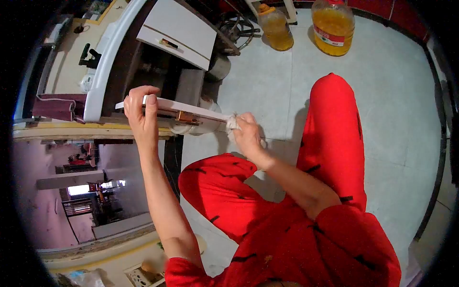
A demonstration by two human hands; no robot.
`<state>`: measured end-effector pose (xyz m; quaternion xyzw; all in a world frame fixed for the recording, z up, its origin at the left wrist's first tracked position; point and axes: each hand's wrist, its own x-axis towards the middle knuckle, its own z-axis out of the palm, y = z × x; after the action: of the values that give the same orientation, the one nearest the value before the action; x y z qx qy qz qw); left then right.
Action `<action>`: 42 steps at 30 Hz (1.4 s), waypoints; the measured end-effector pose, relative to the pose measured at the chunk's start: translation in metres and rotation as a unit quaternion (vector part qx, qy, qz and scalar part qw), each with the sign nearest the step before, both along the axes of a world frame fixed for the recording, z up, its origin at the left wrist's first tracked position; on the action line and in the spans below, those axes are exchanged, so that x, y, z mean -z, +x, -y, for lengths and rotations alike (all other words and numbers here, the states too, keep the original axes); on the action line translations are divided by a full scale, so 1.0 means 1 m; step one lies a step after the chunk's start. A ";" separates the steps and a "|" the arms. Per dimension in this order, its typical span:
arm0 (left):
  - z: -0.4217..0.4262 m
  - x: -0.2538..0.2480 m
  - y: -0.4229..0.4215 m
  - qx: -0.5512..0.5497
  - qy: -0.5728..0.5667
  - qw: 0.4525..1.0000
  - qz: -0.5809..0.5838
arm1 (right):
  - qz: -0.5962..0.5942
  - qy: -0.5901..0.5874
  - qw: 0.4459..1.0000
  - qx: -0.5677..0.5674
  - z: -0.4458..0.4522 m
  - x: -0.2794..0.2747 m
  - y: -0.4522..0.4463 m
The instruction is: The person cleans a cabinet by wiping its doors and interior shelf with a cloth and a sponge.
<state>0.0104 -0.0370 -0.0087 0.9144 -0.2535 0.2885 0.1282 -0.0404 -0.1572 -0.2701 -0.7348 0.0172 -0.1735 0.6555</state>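
Note:
A white cabinet door (205, 114) stands swung out from the dark open cabinet, seen nearly edge-on, with a copper-coloured fitting (187, 117) on it. My left hand (143, 111) is closed round the door's left end, thumb over the edge. At the door's other end my right hand (247, 136) is closed on a whitish cloth (233, 125), which touches the door's edge. Above, a second white door (178, 31) with a gold-and-black handle (169, 44) is part of the same cabinet.
Two bottles of yellow liquid, a smaller one (276, 29) and a larger one (333, 28), stand on the tiled floor (397, 95). A gas-ring stand (239, 31) and metal pot (219, 67) are beside the cabinet. My red-clad legs (334, 138) are bent below.

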 end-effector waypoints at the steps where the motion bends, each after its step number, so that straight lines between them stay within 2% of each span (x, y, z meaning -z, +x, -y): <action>1: 0.000 0.000 -0.001 0.000 0.000 1.000 0.000 | 0.032 0.028 0.999 -0.010 -0.001 -0.006 0.001; 3: 0.001 0.000 -0.003 -0.006 -0.013 1.000 -0.012 | 0.065 0.027 0.997 -0.022 0.004 -0.007 -0.004; 8: 0.000 -0.002 -0.002 0.007 -0.006 1.000 -0.006 | -0.053 -0.003 0.999 -0.014 0.003 0.043 -0.003; 11: -0.001 -0.001 -0.006 0.001 -0.006 1.000 -0.017 | -0.074 0.009 0.997 -0.022 0.002 0.017 -0.010; 13: 0.001 0.000 -0.004 0.002 -0.012 1.000 -0.022 | 0.031 0.043 0.999 -0.002 -0.001 -0.016 -0.007; 15: 0.001 0.000 -0.003 -0.005 -0.012 1.000 -0.019 | 0.023 0.060 0.998 0.006 -0.002 -0.012 -0.006; 17: -0.001 0.001 0.000 0.002 -0.012 1.000 -0.021 | 0.059 0.024 0.998 0.007 0.004 -0.022 -0.009; 18: -0.002 0.001 -0.001 0.007 -0.013 1.000 -0.022 | 0.058 0.026 0.998 0.006 0.005 -0.014 -0.011; 20: 0.001 0.000 -0.002 0.004 -0.008 1.000 -0.019 | 0.002 -0.074 0.997 0.033 0.008 0.013 -0.009; 23: 0.000 -0.002 0.000 0.004 0.013 1.000 -0.010 | -0.056 -0.086 0.995 0.001 -0.006 0.026 -0.003; 24: -0.002 -0.001 -0.003 0.000 0.024 1.000 -0.009 | -0.061 -0.020 0.998 -0.018 -0.003 -0.001 -0.006; 25: -0.003 0.002 -0.004 -0.003 0.021 1.000 -0.012 | -0.065 -0.023 0.997 -0.020 -0.005 -0.015 -0.008; 27: 0.000 0.001 -0.002 -0.009 -0.014 1.000 -0.025 | -0.010 0.079 0.997 -0.023 -0.008 -0.039 -0.005; 28: 0.000 0.001 -0.001 -0.005 -0.015 1.000 -0.019 | -0.008 0.074 0.997 -0.023 -0.001 -0.055 -0.006; 30: 0.002 -0.002 0.001 0.011 0.004 1.000 -0.006 | 0.106 0.000 0.994 -0.037 0.006 -0.081 -0.011; 33: 0.004 -0.001 0.000 0.010 0.019 1.000 -0.004 | 0.146 0.001 0.989 -0.008 0.002 -0.043 -0.005; 35: 0.006 -0.003 0.000 0.004 0.012 1.000 -0.008 | 0.130 -0.039 0.991 -0.012 0.006 -0.005 -0.007; 37: 0.005 -0.001 0.002 -0.002 0.017 1.000 0.006 | 0.016 -0.114 0.993 -0.003 0.006 0.025 -0.008; 38: 0.004 -0.001 0.000 0.001 0.018 1.000 0.007 | 0.016 -0.113 0.994 0.000 0.005 0.045 -0.009; 39: 0.001 -0.001 -0.001 -0.001 0.014 1.000 0.000 | -0.151 -0.032 0.987 -0.042 0.005 0.065 -0.008; 41: -0.001 -0.003 -0.001 -0.004 0.012 1.000 -0.009 | -0.314 0.052 0.944 -0.085 0.014 0.077 -0.005; 42: -0.002 -0.004 -0.004 -0.007 0.022 1.000 -0.016 | -0.295 0.000 0.952 -0.077 0.021 0.076 0.000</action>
<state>0.0063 -0.0352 -0.0044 0.9234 -0.2511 0.2688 0.1098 -0.0407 -0.1782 -0.3458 -0.7522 0.1535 0.1019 0.6327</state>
